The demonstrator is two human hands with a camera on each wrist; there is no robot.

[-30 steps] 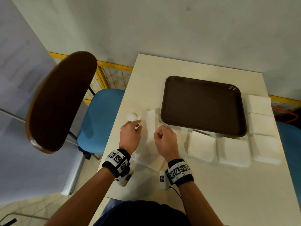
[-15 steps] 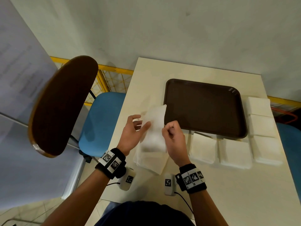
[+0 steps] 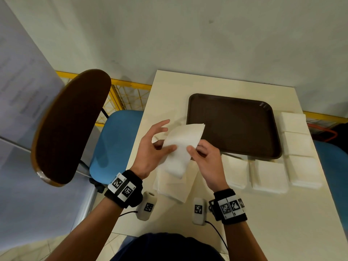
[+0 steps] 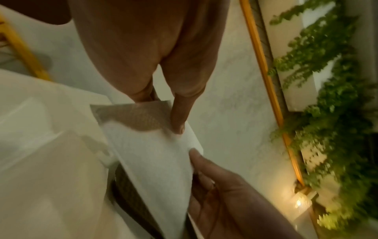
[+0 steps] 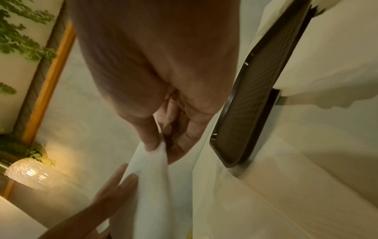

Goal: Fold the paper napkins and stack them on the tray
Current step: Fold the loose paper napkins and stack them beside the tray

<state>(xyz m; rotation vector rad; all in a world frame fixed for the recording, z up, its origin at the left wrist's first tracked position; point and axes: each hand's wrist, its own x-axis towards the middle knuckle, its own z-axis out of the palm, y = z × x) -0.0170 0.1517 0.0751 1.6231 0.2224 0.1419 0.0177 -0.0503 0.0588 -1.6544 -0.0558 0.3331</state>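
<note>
I hold a white paper napkin (image 3: 181,144) in the air over the table's left part, its far corner reaching the left rim of the brown tray (image 3: 233,125), which has nothing on it. My left hand (image 3: 166,137) has its thumb on the napkin's top face (image 4: 151,153) and straight fingers behind it. My right hand (image 3: 195,149) pinches the right edge (image 5: 151,161) between thumb and curled fingers. Below the hands lies a spread pile of napkins (image 3: 173,187).
Square napkin piles line the tray's near side (image 3: 269,178) and right side (image 3: 297,142). A chair with a brown backrest (image 3: 71,127) and blue seat (image 3: 114,144) stands close to the table's left edge. Another blue seat (image 3: 331,166) is at the right.
Both hands have lifted the napkin off the pile and raised it, its top tipping right toward the tray. The left thumb has closed onto it.
</note>
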